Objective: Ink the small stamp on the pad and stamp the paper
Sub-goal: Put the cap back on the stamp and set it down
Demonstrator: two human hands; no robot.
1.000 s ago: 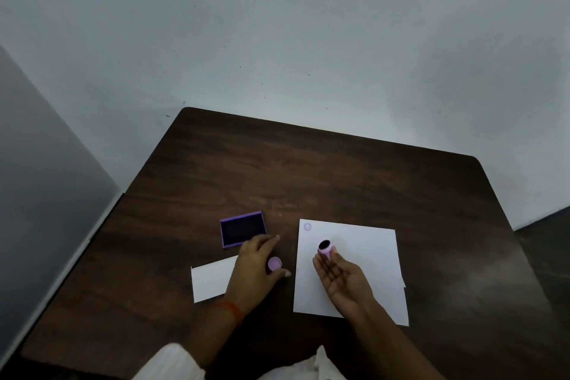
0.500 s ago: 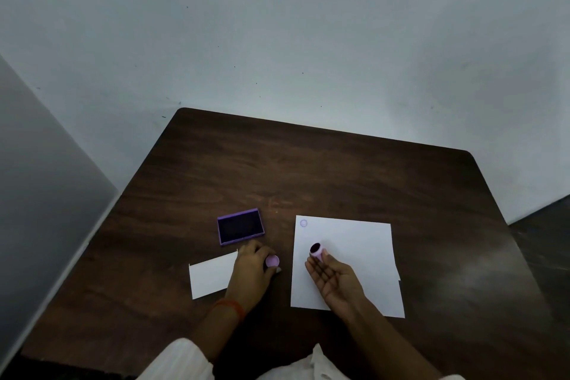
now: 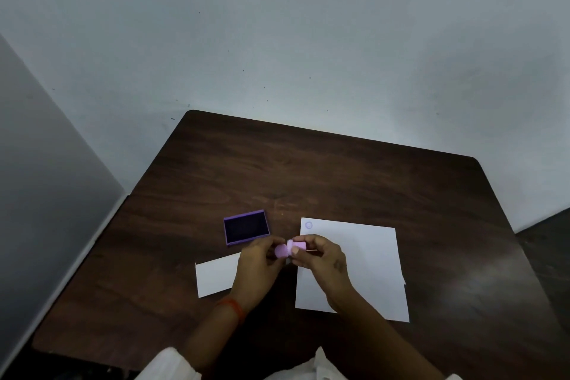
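Note:
My right hand [image 3: 320,259] grips the small pink stamp [image 3: 298,246], held sideways just above the table. My left hand [image 3: 257,268] holds the stamp's round pink cap [image 3: 280,251], which touches the stamp's left end between the two hands. The open purple ink pad [image 3: 246,227] lies on the table just behind and left of my left hand. A white sheet of paper [image 3: 364,259] lies under and to the right of my right hand. It bears one round purple stamp mark [image 3: 308,225] in its far left corner.
A smaller white slip of paper [image 3: 216,276] lies left of my left wrist. The dark wooden table [image 3: 324,176] stands against a pale wall, with a grey panel on the left. An orange thread circles my left wrist.
Both hands have come together over the gap between pad and sheet. The cap in my left hand now meets the stamp in my right, which turned from palm-up to knuckles-up.

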